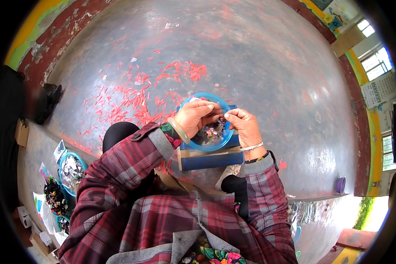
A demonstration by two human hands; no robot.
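A round blue plastic basin (226, 140) sits in front of me, with a heap of small dark and shiny pieces (210, 133) inside. Above its left part is my left hand (194, 116), palm turned inward, fingers curled together with the thumb against them; whatever they hold is hidden. My right hand (246, 127) is at the basin's right rim, thumb and forefinger pinched close to the left fingertips. Anything in that pinch is too small to make out. Beneath the basin stands a low stool with blue padded bars (211, 161).
Red scraps (136, 103) litter the grey floor (268, 66) ahead and to the left. At my left are another blue basin (72, 174) of shiny pieces and a bundle of dark, colourful items (55, 196). A purple bucket (340, 185) stands far right.
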